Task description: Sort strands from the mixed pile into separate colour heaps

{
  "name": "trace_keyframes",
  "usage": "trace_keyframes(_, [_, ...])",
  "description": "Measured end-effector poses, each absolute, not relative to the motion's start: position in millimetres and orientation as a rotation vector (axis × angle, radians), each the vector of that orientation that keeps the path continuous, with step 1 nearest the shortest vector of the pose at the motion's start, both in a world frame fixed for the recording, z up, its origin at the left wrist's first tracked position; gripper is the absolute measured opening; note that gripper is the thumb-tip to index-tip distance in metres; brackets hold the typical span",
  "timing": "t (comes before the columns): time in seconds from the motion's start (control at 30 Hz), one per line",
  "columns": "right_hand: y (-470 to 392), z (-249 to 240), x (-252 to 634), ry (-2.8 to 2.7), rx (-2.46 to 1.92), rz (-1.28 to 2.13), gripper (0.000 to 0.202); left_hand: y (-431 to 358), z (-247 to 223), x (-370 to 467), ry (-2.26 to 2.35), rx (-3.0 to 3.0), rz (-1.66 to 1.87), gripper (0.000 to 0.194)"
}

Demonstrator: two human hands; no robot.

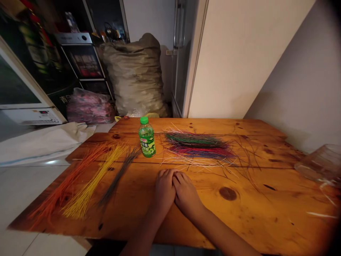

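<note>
My left hand [165,186] and my right hand [185,190] rest side by side on the wooden table [253,213], touching each other. Their fingers are curled down and pressed together, and nothing shows in them; the undersides are hidden. Beyond them stands a green-capped bottle [147,142], upright. To its right lies a mixed pile of thin strands [197,142], green, black, red, blue and white. Left of the hands are bundles of grey strands [119,176], yellow strands [93,185] and orange strands [69,183].
A clear container [319,163] is at the table's right edge. Behind the table stand a large stuffed sack [135,78] and a bag of pink items [89,106]. White cloth [45,142] lies at the left.
</note>
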State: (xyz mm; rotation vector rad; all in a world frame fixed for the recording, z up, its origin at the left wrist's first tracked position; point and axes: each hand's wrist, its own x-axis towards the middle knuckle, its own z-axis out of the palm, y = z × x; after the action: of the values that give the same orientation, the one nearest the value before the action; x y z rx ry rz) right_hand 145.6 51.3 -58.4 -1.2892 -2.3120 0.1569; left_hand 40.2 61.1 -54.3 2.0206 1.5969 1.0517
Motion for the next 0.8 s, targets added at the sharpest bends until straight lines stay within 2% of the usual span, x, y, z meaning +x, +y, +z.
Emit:
trace_keyframes(0.27, [53.0, -62.4, 144.5, -2.261, -1.299, 0.139, 0.045, 62.7, -56.8, 41.3, 1.698, 1.909, 1.180, 0.032])
trace_keyframes(0.5, [48.4, -59.1, 143.0, -2.317, -1.251, 0.191, 0.047, 59.6, -49.8, 38.2, 1.788, 1.723, 1.309, 0.024])
trace_keyframes(0.67, [45.6, -59.5, 140.1, -2.316, -1.193, 0.226, 0.049, 60.7, -52.2, 36.3, 1.697, 1.630, 1.372, 0.030])
trace_keyframes(0.8, [44.4, -55.3, 138.3, -2.325, -1.172, 0.257, 0.048, 58.2, -53.2, 38.2, 1.548, 1.610, 1.471, 0.027])
